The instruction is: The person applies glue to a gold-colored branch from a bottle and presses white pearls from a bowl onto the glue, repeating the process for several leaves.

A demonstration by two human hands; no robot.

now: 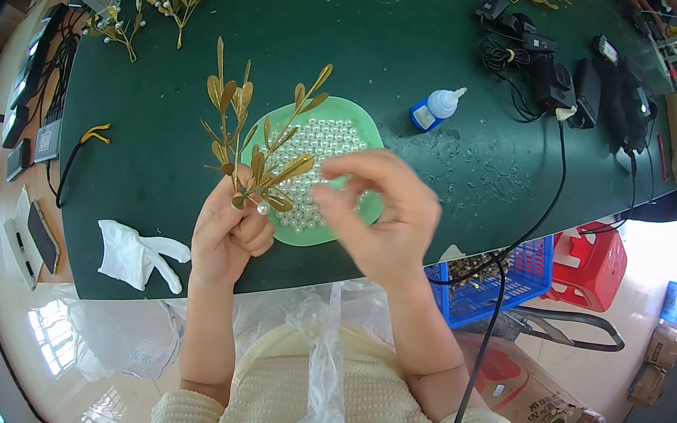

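Over glossy round beads (334, 135) spreads a golden, paddle-leaved sprig (293, 169).

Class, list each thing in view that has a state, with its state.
Left hand: gripping gold branch
Gold branch: held, leaves upward
Right hand: blurred, contents unclear
Green dish: holding loose pearls
Blue bottle: standing
White glove: unworn
Blue crate: partly filled
Upper-left branches: lying, pearled

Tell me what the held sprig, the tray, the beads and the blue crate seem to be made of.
Sprig: metal or painted plastic, unclear which; gold-brown with a dull sheen.
Tray: probably plastic; smooth, evenly green, with rounded corners.
Beads: pearly white and glossy with bright highlights; plastic or glass, I can't tell.
Crate: likely moulded plastic, judging by its uniform blue lattice walls.
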